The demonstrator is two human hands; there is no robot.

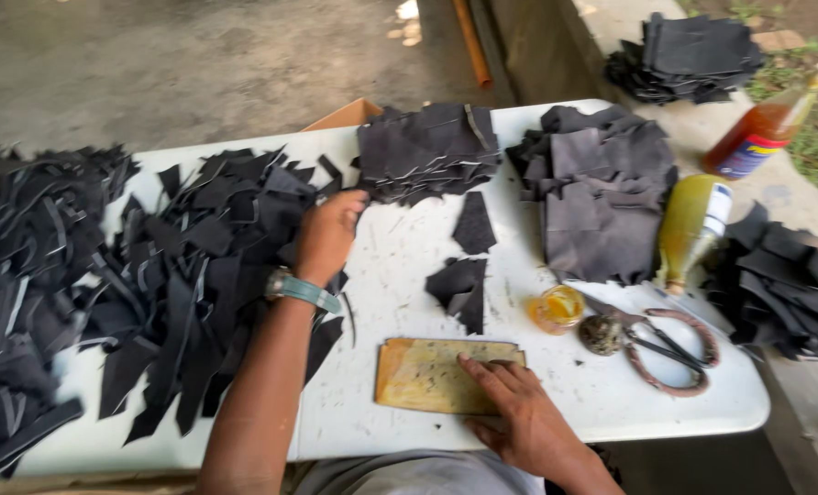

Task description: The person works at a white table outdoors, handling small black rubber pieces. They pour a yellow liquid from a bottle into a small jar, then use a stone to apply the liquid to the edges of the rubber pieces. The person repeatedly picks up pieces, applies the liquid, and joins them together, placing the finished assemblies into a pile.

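Scraps point(198, 275) of black sheet material lie heaped on the left half of the tabletop point(556, 403), spilling toward its left edge. I judge them light, limp and prone to sliding over one another; a single piece is best taken by a free corner or edge at the top of the heap, not from within it.

My left hand point(328, 235) rests on the right side of that heap. Its fingers are curled down into the pieces; I cannot tell whether they have closed on one.

My right hand point(519, 412) lies flat, fingers spread and holding nothing, pressing the lower right corner of a tan board point(427, 371) near the front edge. I judge the board stiff and flat.

Surroundings:
- Two loose black pieces point(467, 266) lie between the heap and the board, apart from both.
- A neat stack point(427, 147) sits at the far edge, just beyond my left hand.
- A looser pile point(597, 202) lies to the right of it.
- A small amber jar point(556, 309), a round lump point(602, 335) and rusty scissors point(670, 353) sit right of the board.
- A yellowish bottle point(693, 225) lies beside the pile; an orange bottle point(767, 124) stands off the tabletop.

Nothing blocks the path between heap and board except the two loose pieces.
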